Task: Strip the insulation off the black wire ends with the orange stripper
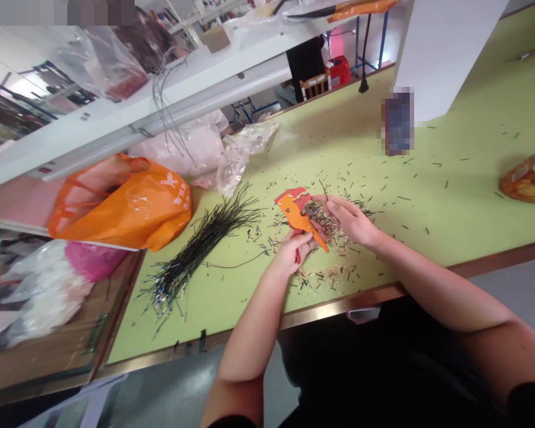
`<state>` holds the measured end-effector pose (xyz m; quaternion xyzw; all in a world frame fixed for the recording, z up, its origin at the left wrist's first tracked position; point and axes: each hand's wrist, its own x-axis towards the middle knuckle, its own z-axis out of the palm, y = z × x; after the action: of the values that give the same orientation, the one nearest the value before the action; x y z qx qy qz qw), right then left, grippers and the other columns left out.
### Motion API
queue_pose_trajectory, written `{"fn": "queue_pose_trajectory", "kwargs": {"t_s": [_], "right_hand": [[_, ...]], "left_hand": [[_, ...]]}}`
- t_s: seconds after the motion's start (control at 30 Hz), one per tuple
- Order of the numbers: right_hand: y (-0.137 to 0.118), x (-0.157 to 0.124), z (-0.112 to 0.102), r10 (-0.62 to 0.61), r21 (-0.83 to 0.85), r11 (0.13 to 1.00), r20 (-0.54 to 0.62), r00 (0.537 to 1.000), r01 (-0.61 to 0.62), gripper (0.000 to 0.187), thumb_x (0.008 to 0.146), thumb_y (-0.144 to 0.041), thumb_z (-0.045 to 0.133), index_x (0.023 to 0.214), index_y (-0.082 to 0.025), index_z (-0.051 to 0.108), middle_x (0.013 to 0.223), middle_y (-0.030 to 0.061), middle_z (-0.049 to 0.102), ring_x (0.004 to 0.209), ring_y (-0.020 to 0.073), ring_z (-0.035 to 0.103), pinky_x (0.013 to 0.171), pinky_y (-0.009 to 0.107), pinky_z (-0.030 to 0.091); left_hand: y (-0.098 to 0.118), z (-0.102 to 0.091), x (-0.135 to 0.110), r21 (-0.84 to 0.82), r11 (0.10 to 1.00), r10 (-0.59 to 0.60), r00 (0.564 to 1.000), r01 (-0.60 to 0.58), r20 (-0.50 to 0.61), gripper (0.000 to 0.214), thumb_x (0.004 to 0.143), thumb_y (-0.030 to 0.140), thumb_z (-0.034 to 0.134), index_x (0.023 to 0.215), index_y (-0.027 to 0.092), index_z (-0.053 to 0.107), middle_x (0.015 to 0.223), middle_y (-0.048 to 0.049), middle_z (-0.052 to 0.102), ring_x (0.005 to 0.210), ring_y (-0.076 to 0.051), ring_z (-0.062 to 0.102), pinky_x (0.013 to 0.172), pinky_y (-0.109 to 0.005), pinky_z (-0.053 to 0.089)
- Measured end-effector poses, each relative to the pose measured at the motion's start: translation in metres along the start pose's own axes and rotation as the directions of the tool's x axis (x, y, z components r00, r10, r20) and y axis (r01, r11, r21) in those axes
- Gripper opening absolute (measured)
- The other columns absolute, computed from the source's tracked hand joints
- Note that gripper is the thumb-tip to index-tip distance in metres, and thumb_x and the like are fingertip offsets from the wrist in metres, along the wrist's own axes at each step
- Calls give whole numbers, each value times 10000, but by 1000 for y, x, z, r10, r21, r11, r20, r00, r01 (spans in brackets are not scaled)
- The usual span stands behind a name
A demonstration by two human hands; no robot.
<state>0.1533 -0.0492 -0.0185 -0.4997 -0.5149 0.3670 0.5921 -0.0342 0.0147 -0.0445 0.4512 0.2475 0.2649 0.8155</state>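
My left hand (294, 251) is closed round the handles of an orange and red wire stripper (295, 217), whose head points up and away from me. Close to the tool's jaws, my right hand (348, 220) pinches a thin black wire (323, 189) that sticks up past the fingertips. Beneath both hands lies a heap of short cut bits and stripped scraps (325, 223). Left of the hands is a bundle of black wires (205, 246), with blue and metallic tips at its near end. One loose wire (236, 263) curves out from it.
An orange plastic bag (129, 202) and clear plastic bags (245, 151) lie at the left back of the green table (232, 309). A white post (441, 59) rises at the back right. A packaged item (530, 175) sits at the right edge. Black clippings are scattered around.
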Motion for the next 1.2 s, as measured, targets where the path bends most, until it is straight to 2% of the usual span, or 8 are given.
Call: {"fn": "queue_pose_trajectory", "kwargs": {"t_s": [0.1, 0.23, 0.3, 0.4, 0.47, 0.67, 0.9, 1.2], "right_hand": [[0, 5, -20, -83, -293, 951, 75, 994, 102, 332, 1071, -428, 554, 1193, -233, 794, 690, -9, 624, 507, 137, 457, 560, 309, 425], [-1, 11, -37, -74, -643, 758, 78, 994, 107, 365, 1072, -312, 531, 1360, -215, 733, 768, 28, 750, 590, 186, 611, 598, 311, 454], [-2, 12, -40, -99, -722, 680, 81, 992, 127, 355, 1086, -317, 515, 1328, -197, 745, 849, 59, 798, 670, 212, 685, 634, 325, 495], [-2, 13, -41, -225, -735, 638, 108, 968, 230, 330, 1096, -324, 519, 1155, -202, 820, 1054, 102, 842, 897, 253, 773, 781, 364, 571], [-1, 14, -42, -266, -728, 633, 116, 957, 264, 334, 1098, -321, 525, 1123, -213, 840, 1119, 105, 844, 968, 265, 783, 828, 381, 589], [2, 15, -42, -294, -740, 608, 128, 947, 289, 361, 1098, -291, 510, 1131, -209, 860, 1057, 121, 834, 944, 278, 765, 796, 397, 580], [5, 17, -46, -280, -737, 610, 142, 949, 291, 346, 1082, -244, 519, 1129, -234, 862, 1041, 109, 816, 943, 269, 741, 786, 386, 560], [6, 17, -41, -284, -654, 692, 142, 948, 305, 293, 1067, -224, 579, 1107, -219, 869, 1078, 125, 792, 895, 246, 751, 786, 398, 597]], "left_hand": [[18, -16, 1, 28, 999, 33, 998, -32, -48, 283, 777, 320, 811, 978, 150, 712, 861, -71, 737, 888, -254, 766, 911, -447, 642], [29, -29, 1, 44, 999, 3, 1000, -2, -19, 253, 786, 300, 794, 960, 134, 714, 844, -64, 727, 813, -207, 736, 828, -369, 639], [28, -32, 1, 55, 998, -26, 999, 25, 23, 258, 801, 303, 790, 973, 125, 718, 850, -71, 729, 803, -204, 733, 812, -355, 632], [26, -33, 1, 79, 995, -74, 993, 67, 89, 273, 820, 326, 791, 987, 122, 718, 861, -80, 733, 801, -217, 745, 792, -354, 626], [24, -33, 1, 91, 992, -102, 987, 91, 125, 297, 818, 352, 809, 987, 124, 724, 863, -81, 736, 800, -226, 753, 770, -351, 626], [20, -33, 0, 120, 982, -166, 974, 148, 157, 314, 827, 368, 820, 992, 114, 738, 850, -87, 740, 791, -218, 752, 758, -343, 625], [19, -34, 0, 119, 981, -175, 969, 156, 173, 297, 853, 362, 800, 1006, 117, 732, 851, -91, 744, 806, -223, 758, 771, -342, 621], [13, -31, 0, 177, 963, -236, 949, 201, 207, 346, 849, 429, 807, 980, 125, 709, 875, -118, 758, 869, -271, 778, 781, -379, 634]]}}
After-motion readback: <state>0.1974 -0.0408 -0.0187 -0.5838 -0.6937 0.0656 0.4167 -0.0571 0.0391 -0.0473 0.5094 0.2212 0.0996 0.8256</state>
